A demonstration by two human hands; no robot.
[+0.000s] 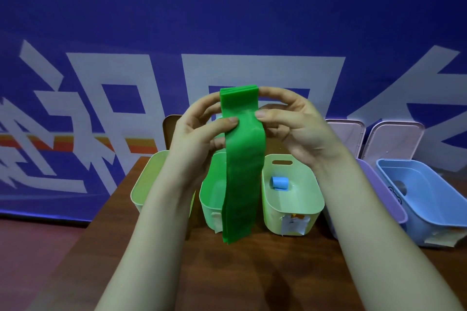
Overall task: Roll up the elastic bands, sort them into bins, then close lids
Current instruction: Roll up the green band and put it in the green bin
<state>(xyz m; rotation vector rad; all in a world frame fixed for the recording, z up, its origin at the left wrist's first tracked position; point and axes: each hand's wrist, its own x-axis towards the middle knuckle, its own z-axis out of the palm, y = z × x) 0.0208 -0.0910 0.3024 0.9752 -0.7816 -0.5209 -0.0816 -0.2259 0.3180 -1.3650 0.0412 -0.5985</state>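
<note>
Both hands are up at chest height w/ the green band (pixel 243 159) between them. Left hand (pixel 199 131) pinches its top left edge, thumb on the front, fingers curled round the back. Right hand (pixel 295 126) does the same on the other edge, index arched over the top where the band is folded into a few layers. So both grips are closed tight on the band, nothing else in either hand.

The rest of the band hangs straight down as a flat strip in front of the mid green bin (pixel 212 199). Its bottom end is low near the wooden table (pixel 252 272); can't tell if it touches.

Bins sit in a row at the far edge of the table, all open:
- left green bin (pixel 141 184), mostly behind the left forearm
- right green bin (pixel 293 209) w/ a rolled blue band (pixel 279 183) inside near the back, plus a paper label (pixel 294 225) on the front
- purple bin (pixel 379 192), then blue bin (pixel 429 199) at far right

Two pink lids lean upright behind those last two: first pink lid (pixel 346 139) and second pink lid (pixel 394 141). A brown lid (pixel 168 129) peeks out behind the left hand. Bg is a blue banner (pixel 227 7) w/ big white characters.
</note>
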